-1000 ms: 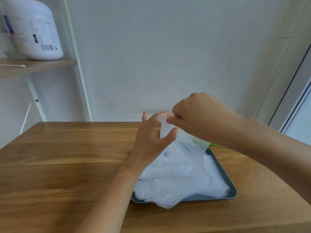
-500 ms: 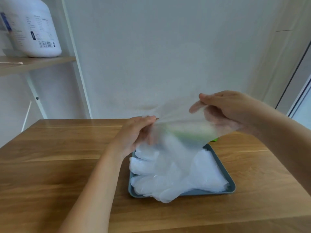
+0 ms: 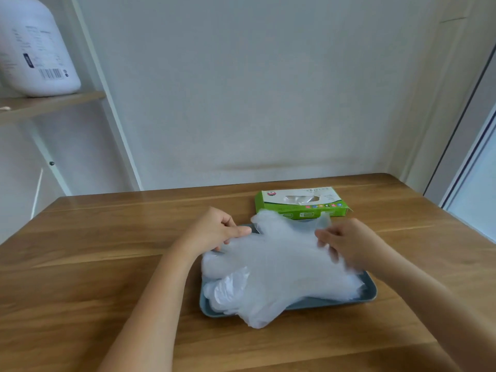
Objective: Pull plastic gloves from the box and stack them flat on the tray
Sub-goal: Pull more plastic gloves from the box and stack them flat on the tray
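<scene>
My left hand (image 3: pixel 214 233) pinches the left edge of the top glove (image 3: pixel 281 253), spread over the glove pile (image 3: pixel 236 289) on the tray (image 3: pixel 335 302), near the green box (image 3: pixel 300 205). My right hand (image 3: pixel 347 244) is at the glove's right edge, too blurred to tell its grip.

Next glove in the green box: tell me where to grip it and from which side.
Pinch the crumpled film showing in the oval opening on top of the green box, coming down from above. The box lies flat behind the tray with its opening upward, so an upward pull should draw it out. The right hand is nearer, once it releases the top glove.
</scene>
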### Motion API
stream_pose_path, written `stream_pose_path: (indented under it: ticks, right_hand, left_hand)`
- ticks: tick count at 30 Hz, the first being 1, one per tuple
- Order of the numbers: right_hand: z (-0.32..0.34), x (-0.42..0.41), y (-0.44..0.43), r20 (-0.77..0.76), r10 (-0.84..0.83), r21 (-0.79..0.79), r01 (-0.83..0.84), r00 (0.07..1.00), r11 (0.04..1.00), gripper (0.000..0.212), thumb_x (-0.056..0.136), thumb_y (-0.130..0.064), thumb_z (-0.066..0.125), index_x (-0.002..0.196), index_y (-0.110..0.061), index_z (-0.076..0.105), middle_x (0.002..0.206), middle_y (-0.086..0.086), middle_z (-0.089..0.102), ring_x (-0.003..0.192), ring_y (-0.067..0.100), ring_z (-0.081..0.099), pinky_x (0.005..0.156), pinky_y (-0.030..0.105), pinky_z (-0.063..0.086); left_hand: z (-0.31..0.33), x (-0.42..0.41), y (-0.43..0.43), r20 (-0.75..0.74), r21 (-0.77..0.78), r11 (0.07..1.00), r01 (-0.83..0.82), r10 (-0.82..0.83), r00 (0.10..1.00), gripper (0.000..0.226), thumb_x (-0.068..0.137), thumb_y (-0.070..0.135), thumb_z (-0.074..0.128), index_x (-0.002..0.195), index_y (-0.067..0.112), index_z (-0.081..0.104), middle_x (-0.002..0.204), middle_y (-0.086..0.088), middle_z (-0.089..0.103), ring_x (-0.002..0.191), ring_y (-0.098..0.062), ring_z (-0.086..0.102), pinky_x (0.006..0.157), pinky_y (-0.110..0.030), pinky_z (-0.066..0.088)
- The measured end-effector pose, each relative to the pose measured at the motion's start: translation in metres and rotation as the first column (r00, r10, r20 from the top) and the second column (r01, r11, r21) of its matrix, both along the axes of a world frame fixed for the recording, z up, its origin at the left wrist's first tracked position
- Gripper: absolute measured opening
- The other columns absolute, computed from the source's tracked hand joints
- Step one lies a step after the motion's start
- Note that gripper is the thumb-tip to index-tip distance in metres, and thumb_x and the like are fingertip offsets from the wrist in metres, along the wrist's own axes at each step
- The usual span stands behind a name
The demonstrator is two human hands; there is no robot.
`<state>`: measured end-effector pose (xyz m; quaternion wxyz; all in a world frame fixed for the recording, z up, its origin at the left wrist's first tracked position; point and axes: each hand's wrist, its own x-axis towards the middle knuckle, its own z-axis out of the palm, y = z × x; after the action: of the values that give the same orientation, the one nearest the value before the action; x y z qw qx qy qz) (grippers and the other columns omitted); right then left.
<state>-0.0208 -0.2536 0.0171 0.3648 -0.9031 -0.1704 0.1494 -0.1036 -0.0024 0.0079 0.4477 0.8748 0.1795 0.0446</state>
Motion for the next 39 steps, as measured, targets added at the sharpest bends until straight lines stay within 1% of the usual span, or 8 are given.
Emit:
stream_pose_path:
  ticks: [6, 13, 16, 20, 26, 30, 33, 39]
  right_hand:
    - [-0.021, -0.003, 0.0, 0.347, 0.069, -0.268, 0.029, 0.935, 0.963, 0.034, 0.097, -0.038, 0.048, 0.081, -0.013, 0.066, 0.064, 0.002, 0.065, 0.05, 0.014, 0.053, 0.058, 0.03, 0.047]
    - [-0.031, -0.001, 0.003, 0.389, 0.055, -0.252, 0.048, 0.92, 0.967, 0.034, 0.097, -0.036, 0.046, 0.084, -0.011, 0.066, 0.068, 0.001, 0.059, 0.067, 0.021, 0.055, 0.059, 0.03, 0.04]
    - [-0.033, 0.002, 0.004, 0.384, 0.062, -0.263, 0.045, 0.921, 0.964, 0.034, 0.097, -0.038, 0.046, 0.087, -0.013, 0.066, 0.079, 0.004, 0.065, 0.074, 0.022, 0.059, 0.064, 0.032, 0.046]
    - [-0.031, 0.002, 0.002, 0.434, 0.076, -0.28, 0.054, 0.898, 0.959, 0.03, 0.096, -0.04, 0.047, 0.09, -0.015, 0.062, 0.086, 0.004, 0.064, 0.082, 0.025, 0.061, 0.069, 0.034, 0.047]
    - [-0.035, -0.009, 0.005, 0.784, 0.18, -0.192, -0.044, 0.595, 0.98, 0.046, 0.073, -0.017, 0.079, 0.115, -0.008, 0.061, 0.109, 0.011, 0.056, 0.094, 0.031, 0.057, 0.08, 0.041, 0.053]
    - [-0.043, -0.011, 0.011, 0.494, 0.584, -0.419, -0.413, 0.644, 0.809, 0.052, 0.102, -0.024, 0.033, 0.151, -0.016, 0.019, 0.158, 0.0, 0.014, 0.145, 0.016, 0.018, 0.114, 0.02, 0.01]
    - [-0.045, 0.001, 0.005, 0.366, 0.718, -0.613, -0.428, 0.592, 0.664, 0.086, 0.082, -0.062, -0.018, 0.153, -0.019, 0.002, 0.161, -0.001, 0.005, 0.147, 0.011, 0.006, 0.113, 0.021, -0.008]
    - [-0.03, 0.026, -0.016, 0.129, 0.725, -0.763, -0.399, 0.677, 0.509, 0.103, 0.065, -0.078, -0.002, 0.151, -0.022, -0.012, 0.16, -0.005, -0.011, 0.146, 0.01, -0.01, 0.115, 0.031, -0.013]
  left_hand:
    - [-0.013, 0.007, 0.004, 0.066, 0.199, 0.977, -0.076, 0.064, 0.996, 0.03, 0.078, 0.033, 0.08, 0.066, 0.012, 0.063, 0.053, 0.008, 0.052, 0.05, -0.008, 0.044, 0.051, -0.022, 0.038]
    - [0.005, 0.001, -0.03, 0.425, 0.354, 0.913, -0.203, 0.037, 0.905, 0.006, 0.087, 0.026, 0.067, 0.083, 0.023, 0.065, 0.073, 0.014, 0.063, 0.067, 0.0, 0.056, 0.067, -0.024, 0.049]
    - [-0.002, 0.002, -0.062, 0.247, 0.448, 0.889, 0.091, -0.221, 0.944, 0.008, 0.086, 0.032, 0.068, 0.089, 0.025, 0.067, 0.084, 0.012, 0.067, 0.078, -0.002, 0.06, 0.075, -0.027, 0.05]
    - [-0.017, 0.001, -0.078, -0.066, 0.514, 0.795, 0.323, -0.338, 0.939, 0.054, 0.088, 0.049, 0.063, 0.135, 0.026, 0.049, 0.131, 0.008, 0.056, 0.116, -0.009, 0.054, 0.097, -0.027, 0.043]
    - [-0.022, -0.001, -0.083, -0.295, 0.436, 0.766, 0.472, -0.373, 0.88, 0.082, 0.094, 0.056, 0.047, 0.156, 0.021, 0.006, 0.163, 0.005, 0.006, 0.146, -0.01, 0.015, 0.114, -0.025, 0.014]
    - [-0.033, 0.005, -0.079, -0.365, 0.449, 0.73, 0.516, -0.377, 0.851, 0.09, 0.092, 0.063, 0.043, 0.154, 0.02, -0.006, 0.162, 0.005, -0.011, 0.147, -0.005, -0.01, 0.119, -0.033, -0.006]
    - [-0.04, 0.003, -0.077, -0.425, 0.47, 0.714, 0.52, -0.333, 0.842, 0.094, 0.088, 0.07, 0.039, 0.152, 0.025, -0.013, 0.159, 0.007, -0.021, 0.146, -0.006, -0.018, 0.119, -0.042, -0.011]
    - [-0.035, -0.014, -0.057, -0.476, 0.457, 0.759, 0.464, -0.232, 0.848, 0.105, 0.079, 0.078, 0.045, 0.149, 0.036, -0.021, 0.156, 0.004, -0.031, 0.143, -0.013, -0.028, 0.117, -0.049, -0.015]
